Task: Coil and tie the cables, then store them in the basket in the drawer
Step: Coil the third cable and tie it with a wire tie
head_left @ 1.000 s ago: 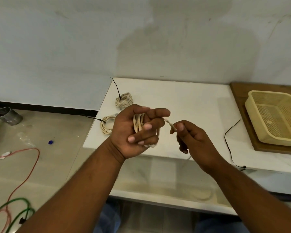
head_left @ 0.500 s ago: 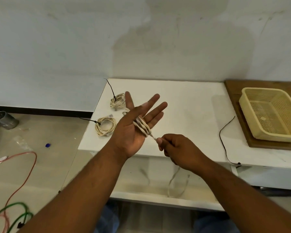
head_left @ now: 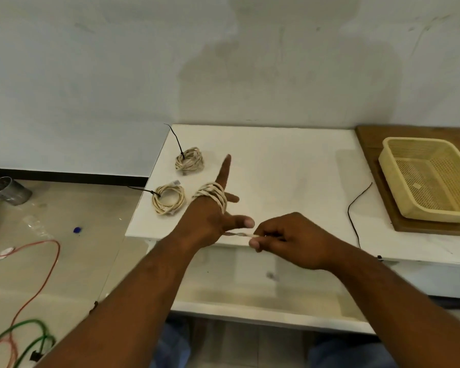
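A cream cable [head_left: 212, 193] is looped several times around the straight, spread fingers of my left hand [head_left: 210, 219], held over the white table [head_left: 290, 181]. Its free end runs under my left thumb to my right hand [head_left: 290, 240], which pinches it between thumb and fingers. Two coiled cream cables, each with a black tie, lie on the table's left part: one near the back [head_left: 189, 162], one nearer [head_left: 168, 199]. A loose black tie [head_left: 355, 213] lies to the right. The yellow mesh basket [head_left: 398, 166] sits on a wooden board [head_left: 369, 136] at the far right.
The table's front edge is just below my hands. On the floor to the left lie a metal can [head_left: 8, 191], a red wire [head_left: 41, 264], a green wire [head_left: 24, 338] and a blue cap [head_left: 77, 230].
My left hand has opened from curled fingers to straight ones and turned, back upward. My right hand has carried the cable end round it, from above, down and then to the right.
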